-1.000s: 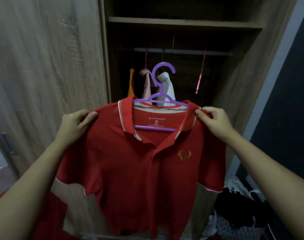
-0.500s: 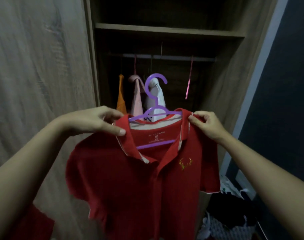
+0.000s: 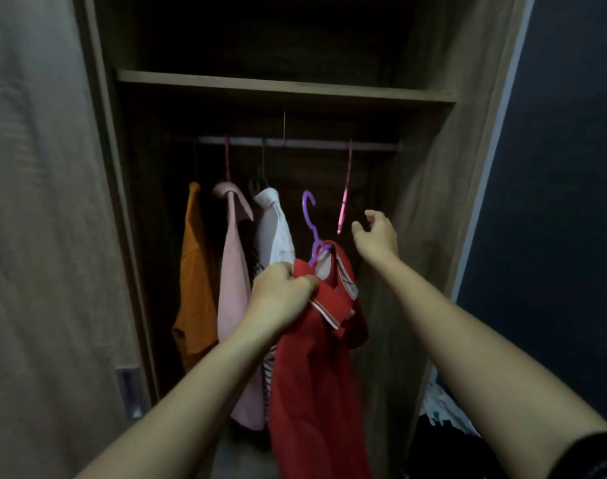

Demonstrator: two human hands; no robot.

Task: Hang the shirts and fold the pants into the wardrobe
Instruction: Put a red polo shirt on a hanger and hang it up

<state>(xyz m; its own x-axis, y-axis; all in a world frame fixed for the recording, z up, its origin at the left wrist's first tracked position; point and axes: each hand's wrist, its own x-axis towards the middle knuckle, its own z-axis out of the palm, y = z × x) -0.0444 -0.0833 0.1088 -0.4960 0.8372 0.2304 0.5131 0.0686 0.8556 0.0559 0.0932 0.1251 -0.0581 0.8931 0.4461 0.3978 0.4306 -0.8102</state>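
Overhead, the rail (image 3: 295,142) runs crosswise above the upright hook of the purple hanger (image 3: 310,224). Below, the left grip (image 3: 281,295) clutches the red shirt (image 3: 312,375) at its collar; the right grip (image 3: 376,233), empty and loose-fingered, sits higher.

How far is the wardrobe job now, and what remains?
Done: orange shirt, pink shirt and white shirt hang on the rail. In hand: the left hand holds the red shirt on its purple hanger, hook below the rail; the right hand is free. Left: hook it; a clothes pile waits.
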